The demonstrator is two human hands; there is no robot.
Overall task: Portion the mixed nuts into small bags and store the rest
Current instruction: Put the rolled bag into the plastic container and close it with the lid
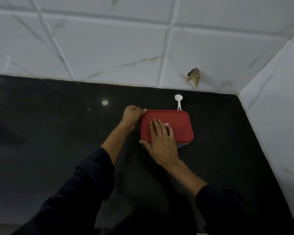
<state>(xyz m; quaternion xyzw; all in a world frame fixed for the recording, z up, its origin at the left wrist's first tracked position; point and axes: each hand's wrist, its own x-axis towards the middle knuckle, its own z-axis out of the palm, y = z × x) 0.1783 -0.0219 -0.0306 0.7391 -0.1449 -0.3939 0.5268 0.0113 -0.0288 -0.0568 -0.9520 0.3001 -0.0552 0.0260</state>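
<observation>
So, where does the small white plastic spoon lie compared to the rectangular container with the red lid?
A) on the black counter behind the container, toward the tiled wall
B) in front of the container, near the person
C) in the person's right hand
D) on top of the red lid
A: the small white plastic spoon lies on the black counter just beyond the far edge of the red lid, toward the tiled wall.

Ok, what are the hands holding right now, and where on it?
Left hand grips the red lid at its far-left corner; right hand lies flat on top, thumb at the near-left edge.
</observation>
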